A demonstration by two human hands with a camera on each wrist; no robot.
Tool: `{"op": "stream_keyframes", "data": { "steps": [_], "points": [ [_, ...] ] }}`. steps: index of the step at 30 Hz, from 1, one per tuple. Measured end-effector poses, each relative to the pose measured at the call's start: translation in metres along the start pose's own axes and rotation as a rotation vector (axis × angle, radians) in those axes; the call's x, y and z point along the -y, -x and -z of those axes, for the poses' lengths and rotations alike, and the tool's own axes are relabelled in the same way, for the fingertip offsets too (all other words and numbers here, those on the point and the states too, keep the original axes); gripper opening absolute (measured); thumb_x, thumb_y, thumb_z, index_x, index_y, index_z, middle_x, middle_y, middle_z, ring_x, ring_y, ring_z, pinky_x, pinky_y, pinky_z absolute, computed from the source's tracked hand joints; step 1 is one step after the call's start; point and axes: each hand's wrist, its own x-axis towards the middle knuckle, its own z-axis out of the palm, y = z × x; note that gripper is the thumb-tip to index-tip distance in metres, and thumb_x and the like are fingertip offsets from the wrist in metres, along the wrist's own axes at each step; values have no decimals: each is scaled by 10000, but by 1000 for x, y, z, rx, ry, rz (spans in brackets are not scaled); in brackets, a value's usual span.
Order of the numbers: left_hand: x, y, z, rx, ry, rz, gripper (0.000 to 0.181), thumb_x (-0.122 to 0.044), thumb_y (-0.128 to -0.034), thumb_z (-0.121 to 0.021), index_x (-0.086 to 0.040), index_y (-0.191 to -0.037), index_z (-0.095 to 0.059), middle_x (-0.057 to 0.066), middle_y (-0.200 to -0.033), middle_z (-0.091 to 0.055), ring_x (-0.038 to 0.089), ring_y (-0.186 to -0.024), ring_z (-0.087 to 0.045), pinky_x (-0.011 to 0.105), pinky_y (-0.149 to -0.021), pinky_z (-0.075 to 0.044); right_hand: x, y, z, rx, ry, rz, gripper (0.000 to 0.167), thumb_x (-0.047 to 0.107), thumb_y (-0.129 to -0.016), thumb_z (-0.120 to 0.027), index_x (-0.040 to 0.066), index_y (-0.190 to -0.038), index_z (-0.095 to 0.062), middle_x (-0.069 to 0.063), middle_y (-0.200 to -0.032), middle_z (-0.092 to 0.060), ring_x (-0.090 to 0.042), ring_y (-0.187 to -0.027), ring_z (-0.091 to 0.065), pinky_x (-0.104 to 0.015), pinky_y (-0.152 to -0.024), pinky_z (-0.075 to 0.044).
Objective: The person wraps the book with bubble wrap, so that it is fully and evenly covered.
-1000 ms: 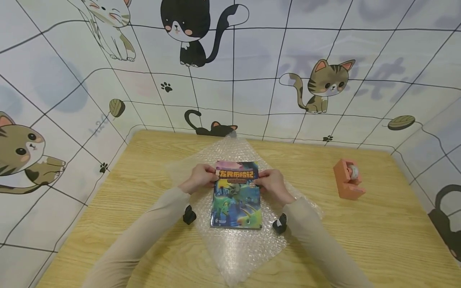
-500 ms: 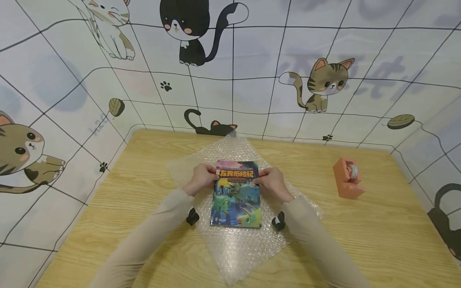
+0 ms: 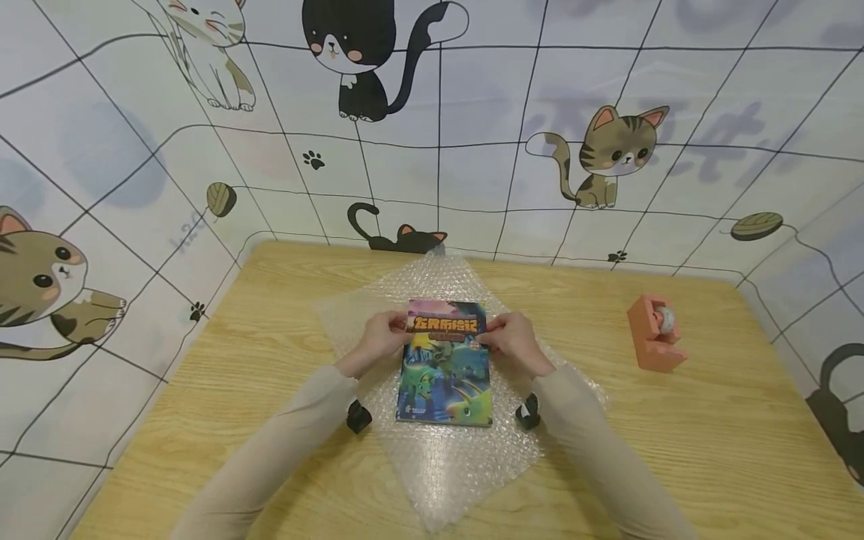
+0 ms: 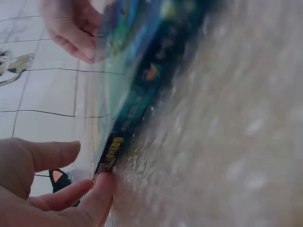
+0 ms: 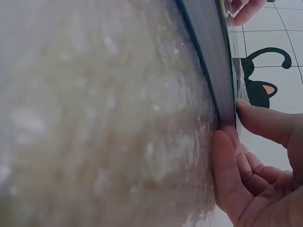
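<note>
A book (image 3: 444,375) with a bright dinosaur cover lies on a sheet of bubble wrap (image 3: 439,480) in the middle of the table. At its left edge is my left hand (image 3: 383,335); in the left wrist view the fingertips (image 4: 104,182) touch the spine, while the thumb stands off the cover. My right hand (image 3: 514,337) pinches the opposite edge, thumb on the cover and fingers (image 5: 226,142) against the page side. The book's upright title side faces away from my body.
An orange tape dispenser (image 3: 655,334) with a roll of tape stands at the right on the wooden table (image 3: 290,292). Behind the table's far edge hangs a backdrop (image 3: 472,172) printed with cats. A black wrist device (image 3: 358,416) sits at each cuff.
The left thumb has lifted from the book's cover. The right hand keeps its pinch, and the book stays almost in place on the bubble wrap.
</note>
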Motion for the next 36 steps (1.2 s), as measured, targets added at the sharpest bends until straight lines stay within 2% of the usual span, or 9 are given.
{"op": "stream_keyframes", "data": {
  "steps": [5, 8, 10, 15, 18, 23, 27, 32, 36],
  "points": [
    [2, 15, 4, 89, 88, -16, 396, -23, -844, -650, 92, -1210, -553, 226, -1131, -614, 325, -1047, -587, 380, -888, -502, -2, 1, 2, 19, -27, 6, 240, 15, -783, -727, -92, -966, -616, -199, -882, -664, -143, -588, -599, -256, -532, -538],
    [0, 30, 9, 137, 97, -70, 380, -29, -847, -656, 83, -1198, -563, 221, -1158, -602, 347, -1087, -568, 395, -913, -490, -4, 2, 3, 43, -42, 4, 244, 3, -794, -709, -89, -994, -604, -192, -875, -662, -146, -608, -608, -260, -550, -546],
    [-1, 42, 11, 183, 78, -149, 344, -28, -844, -664, 84, -1159, -584, 217, -1141, -607, 357, -1082, -568, 402, -912, -492, -4, 3, 4, 57, -50, -1, 246, 4, -804, -701, -85, -1011, -602, -181, -861, -655, -147, -613, -611, -262, -555, -550],
    [-1, 72, 13, 320, 31, -392, 236, 8, -830, -667, 93, -1044, -617, 214, -1049, -628, 361, -1006, -594, 407, -887, -507, -5, 5, 7, 80, -74, 1, 254, -1, -818, -683, -94, -1037, -595, -180, -873, -655, -140, -623, -613, -264, -571, -555],
    [0, 89, 9, 361, 0, -501, 223, -2, -815, -685, 78, -1015, -624, 195, -1018, -636, 338, -968, -610, 388, -866, -520, -7, 5, 8, 86, -92, 0, 251, 1, -823, -679, -95, -1039, -597, -189, -897, -662, -136, -639, -616, -265, -579, -555],
    [4, 114, -2, 416, -81, -672, 299, -77, -786, -735, 36, -1040, -626, 134, -1005, -649, 253, -941, -618, 307, -864, -511, -8, 4, 11, 99, -110, -5, 264, 9, -835, -672, -98, -1062, -592, -197, -921, -655, -135, -652, -621, -267, -590, -559],
    [8, 130, -9, 479, -222, -801, 435, -203, -760, -778, -7, -1108, -603, 62, -1070, -621, 168, -1015, -573, 268, -918, -461, -7, 3, 12, 106, -114, -6, 278, 5, -831, -674, -100, -1072, -586, -206, -942, -651, -135, -662, -620, -264, -606, -560],
    [8, 146, -13, 575, -428, -894, 623, -369, -694, -815, -64, -1175, -562, -7, -1135, -520, 96, -1066, -496, 192, -960, -408, -8, 3, 13, 114, -106, 14, 287, 11, -832, -672, -104, -1078, -580, -224, -970, -648, -136, -679, -622, -264, -620, -561],
    [7, 153, -13, 589, -518, -967, 695, -422, -658, -828, -78, -1193, -548, -6, -1154, -496, 92, -1077, -476, 153, -964, -384, -8, 2, 13, 110, -89, 24, 292, 23, -836, -672, -97, -1087, -584, -205, -967, -639, -143, -690, -620, -265, -626, -560]
  ]
}}
